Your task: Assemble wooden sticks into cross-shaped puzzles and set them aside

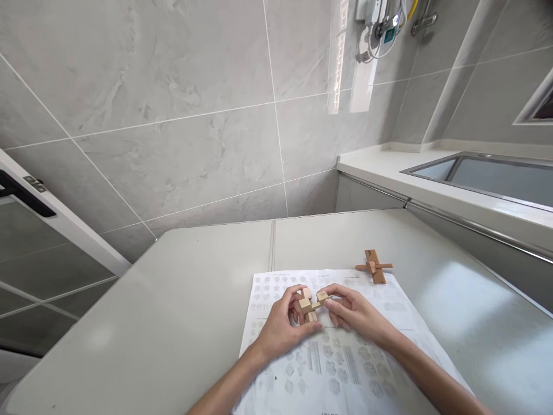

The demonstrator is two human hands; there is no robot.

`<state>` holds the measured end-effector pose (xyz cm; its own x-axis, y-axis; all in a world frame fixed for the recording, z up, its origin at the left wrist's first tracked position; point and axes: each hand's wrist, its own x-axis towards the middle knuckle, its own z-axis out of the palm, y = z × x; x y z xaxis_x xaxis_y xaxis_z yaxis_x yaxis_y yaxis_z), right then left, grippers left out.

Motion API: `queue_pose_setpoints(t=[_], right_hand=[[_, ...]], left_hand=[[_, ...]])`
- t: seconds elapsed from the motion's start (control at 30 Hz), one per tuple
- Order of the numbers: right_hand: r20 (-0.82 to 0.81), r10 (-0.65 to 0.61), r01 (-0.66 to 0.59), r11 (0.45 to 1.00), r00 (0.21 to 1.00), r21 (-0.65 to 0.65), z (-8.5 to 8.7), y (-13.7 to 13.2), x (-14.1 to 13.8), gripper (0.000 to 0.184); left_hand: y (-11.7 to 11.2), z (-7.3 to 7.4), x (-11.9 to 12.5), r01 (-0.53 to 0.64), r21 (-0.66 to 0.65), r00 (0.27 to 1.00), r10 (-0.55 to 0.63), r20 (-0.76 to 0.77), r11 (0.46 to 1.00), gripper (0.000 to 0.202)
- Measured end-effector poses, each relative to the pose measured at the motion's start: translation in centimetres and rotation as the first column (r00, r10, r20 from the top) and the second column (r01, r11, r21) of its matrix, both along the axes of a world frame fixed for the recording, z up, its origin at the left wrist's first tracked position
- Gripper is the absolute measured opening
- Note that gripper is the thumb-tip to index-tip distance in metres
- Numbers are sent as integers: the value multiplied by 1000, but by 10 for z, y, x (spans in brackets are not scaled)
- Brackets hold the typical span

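Observation:
Between my two hands, above the printed sheet (298,369), is a light wooden interlocking puzzle (307,305) made of notched blocks. My left hand (285,323) curls around its left side, thumb at the lower edge and fingers at the top and behind. With thumb and fingers, my right hand (354,311) pinches a notched wooden piece (322,297) at the puzzle's right. This piece meets the rest of the puzzle; how deep it sits I cannot tell. Some fingertips are hidden behind the blocks.
A brown wooden cross-shaped puzzle (374,267) lies at the sheet's upper right corner. The pale table (194,300) extends to both sides. Behind it rises a tiled wall (194,161). A counter with a sink (488,173) stands at right, a framed door (52,253) at left.

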<state>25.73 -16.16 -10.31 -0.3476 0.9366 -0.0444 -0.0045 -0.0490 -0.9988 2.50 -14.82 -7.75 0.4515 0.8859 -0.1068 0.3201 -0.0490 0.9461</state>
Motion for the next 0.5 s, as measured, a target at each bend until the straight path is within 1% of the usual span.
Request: queue_pose_setpoints(t=[0.13,0.23,0.4,0.5], right_hand=[[112,0,1,1000,994,-13,-4,-1,0,40],[140,14,-13,1000,990,-14,-4,-2,-1,39],[185,19,-19,1000,983,-5,-1,-2,-2,43],[199,12,-11,1000,980,-8,0,-3,-1,46]], left_hand=[[-2,6,0,31,12,1000,-31,-2,999,77],[-2,8,0,49,29,999,-49,-15,998,75],[-2,8,-2,69,34,998,-69,-10,997,75],[-2,7,-2,102,50,995,-102,-13,993,73]])
